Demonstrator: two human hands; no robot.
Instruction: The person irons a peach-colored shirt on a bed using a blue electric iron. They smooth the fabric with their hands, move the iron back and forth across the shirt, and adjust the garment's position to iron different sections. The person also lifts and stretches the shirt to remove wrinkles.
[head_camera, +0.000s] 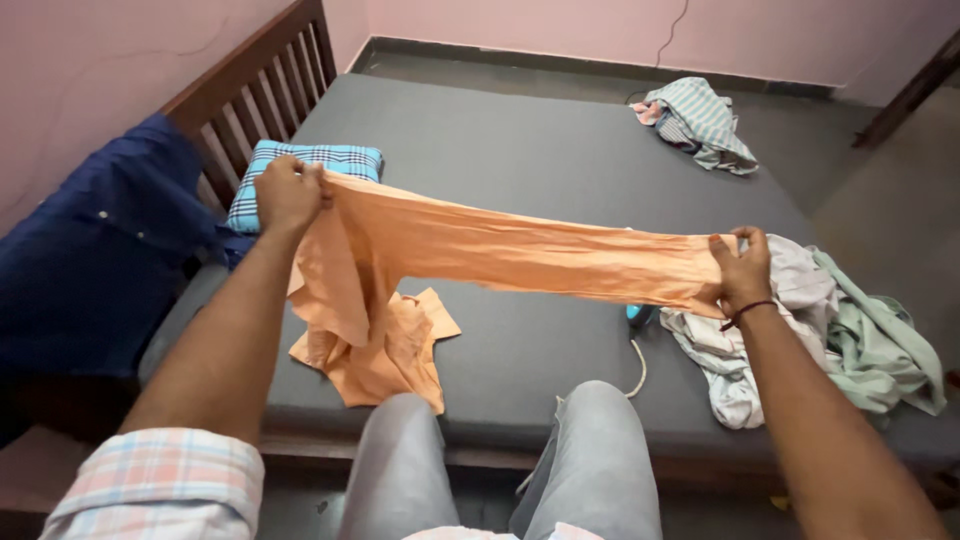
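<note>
While the person is sitting at the edge of the bed (520, 160), both hands are holding an orange garment (500, 250) stretched out between them above the grey mattress. The left hand (288, 195) is gripping one end in a closed fist, its grip wrapped tight around bunched cloth, just in front of a folded blue checked cloth (305, 175). The right hand (742, 268), wearing a dark band at the wrist, is pinching the other end with fingers closed on the fabric. Part of the orange garment is hanging down from the left hand and lying crumpled on the mattress. Beside the right hand a heap of pale grey and green clothes (810, 330) is lying. A striped garment (700, 122) is lying well apart at the far side. A dark blue shirt (95, 250) is draping over the wooden headboard (250, 80).
</note>
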